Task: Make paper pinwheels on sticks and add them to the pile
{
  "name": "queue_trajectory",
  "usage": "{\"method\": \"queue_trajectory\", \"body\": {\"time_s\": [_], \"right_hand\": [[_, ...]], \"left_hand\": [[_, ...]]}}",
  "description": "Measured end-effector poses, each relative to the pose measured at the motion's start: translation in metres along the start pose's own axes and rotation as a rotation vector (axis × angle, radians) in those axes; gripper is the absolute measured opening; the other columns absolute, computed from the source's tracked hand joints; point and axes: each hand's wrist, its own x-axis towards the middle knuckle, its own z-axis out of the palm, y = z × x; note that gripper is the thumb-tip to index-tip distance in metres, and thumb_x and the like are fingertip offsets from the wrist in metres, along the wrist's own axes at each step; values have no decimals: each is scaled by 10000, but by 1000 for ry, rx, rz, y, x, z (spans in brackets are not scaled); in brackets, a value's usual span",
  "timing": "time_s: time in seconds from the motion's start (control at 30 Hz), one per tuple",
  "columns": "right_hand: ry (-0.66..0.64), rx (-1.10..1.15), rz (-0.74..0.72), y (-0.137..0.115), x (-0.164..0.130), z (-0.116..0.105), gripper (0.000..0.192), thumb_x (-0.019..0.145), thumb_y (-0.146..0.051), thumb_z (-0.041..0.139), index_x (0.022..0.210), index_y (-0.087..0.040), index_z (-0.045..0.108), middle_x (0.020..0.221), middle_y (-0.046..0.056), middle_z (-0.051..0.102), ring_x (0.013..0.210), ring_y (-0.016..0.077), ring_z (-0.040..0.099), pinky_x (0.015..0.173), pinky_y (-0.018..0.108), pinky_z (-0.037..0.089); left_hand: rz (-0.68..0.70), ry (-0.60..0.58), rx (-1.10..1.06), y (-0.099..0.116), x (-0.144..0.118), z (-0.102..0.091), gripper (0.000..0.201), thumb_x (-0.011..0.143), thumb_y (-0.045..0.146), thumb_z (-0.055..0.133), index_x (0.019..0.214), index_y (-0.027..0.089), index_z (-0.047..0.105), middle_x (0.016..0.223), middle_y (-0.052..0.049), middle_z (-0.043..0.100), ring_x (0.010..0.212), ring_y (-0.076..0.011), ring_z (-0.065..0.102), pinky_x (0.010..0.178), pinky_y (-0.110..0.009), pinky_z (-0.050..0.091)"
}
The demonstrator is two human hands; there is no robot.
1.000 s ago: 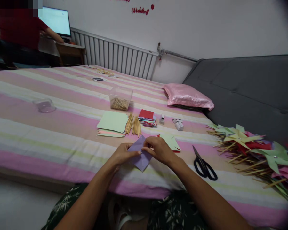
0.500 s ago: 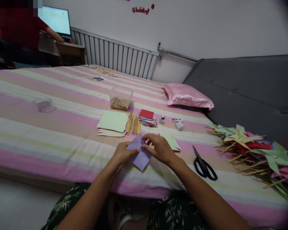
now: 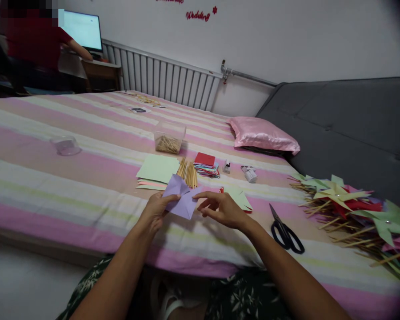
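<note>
My left hand (image 3: 155, 210) pinches a purple square of paper (image 3: 180, 205) by its left side, thumb on top. Slits run inward from the paper's corners. At its right corner is my right hand (image 3: 225, 210), fingers apart and bent, the index fingertip at the paper's edge; whether it touches is hard to tell. Just beyond lie a pale green paper stack (image 3: 158, 168), a row of wooden sticks (image 3: 188, 173) and a pile of small coloured squares topped with red (image 3: 205, 159). Pale green cut paper (image 3: 239, 198) lies behind my right hand.
Black-handled scissors (image 3: 286, 235) lie to the right, near a heap of paper pinwheels (image 3: 343, 195) on sticks. Farther back are a clear box of sticks (image 3: 168, 143), a clear lid (image 3: 66, 146), small white packs (image 3: 250, 174) and a pink pillow (image 3: 263, 135). A person in red (image 3: 33, 44) sits far left.
The purple paper has turned and shifted left and up with my left hand. My right hand has loosened from its top edge, and its fingers have spread beside the right corner.
</note>
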Motion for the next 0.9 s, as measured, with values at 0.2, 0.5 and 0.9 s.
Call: {"method": "queue_trajectory", "body": {"time_s": [0.2, 0.5, 0.9], "right_hand": [[3, 231, -18, 5, 3, 4, 261, 725, -193, 632, 981, -194, 684, 920, 55, 705, 804, 162, 669, 710, 275, 531], [108, 235, 36, 1, 7, 10, 195, 718, -331, 665, 816, -171, 715, 733, 40, 705, 664, 154, 661, 635, 263, 527], [317, 207, 164, 0, 12, 22, 307, 723, -442, 637, 726, -135, 653, 660, 59, 694, 638, 190, 690, 581, 260, 520]], "left_hand": [[-20, -36, 19, -1, -4, 4, 304, 471, 170, 755, 750, 85, 673, 641, -60, 693, 528, -159, 607, 531, -249, 457], [31, -13, 85, -7, -6, 8, 328, 469, 215, 761, 754, 92, 656, 599, -39, 672, 482, -152, 586, 505, -254, 445], [183, 51, 154, -13, -5, 13, 357, 456, 227, 775, 777, 99, 687, 615, -8, 667, 494, -134, 564, 527, -243, 436]]}}
